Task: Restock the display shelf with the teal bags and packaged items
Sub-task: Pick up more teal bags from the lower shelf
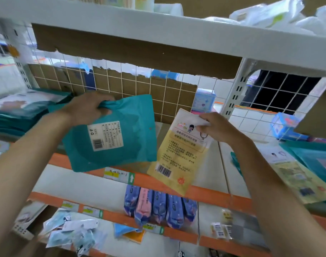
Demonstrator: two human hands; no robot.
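While the white display shelf (209,156), with its orange front lip and wire-grid back (140,86), spans the whole view, a stack of teal bags (15,115) lies on its left end. Held in the air before the shelf is the teal bag (121,141), a flat matte pouch with a white barcode label. It looks light and floppy, best taken at a top corner, where the left hand (86,108) bunches the film in curled fingers. Just beside it, the smaller yellow packet (180,156), glossy and seemingly stiffer, is pinched at its top edge by the right hand (217,127).
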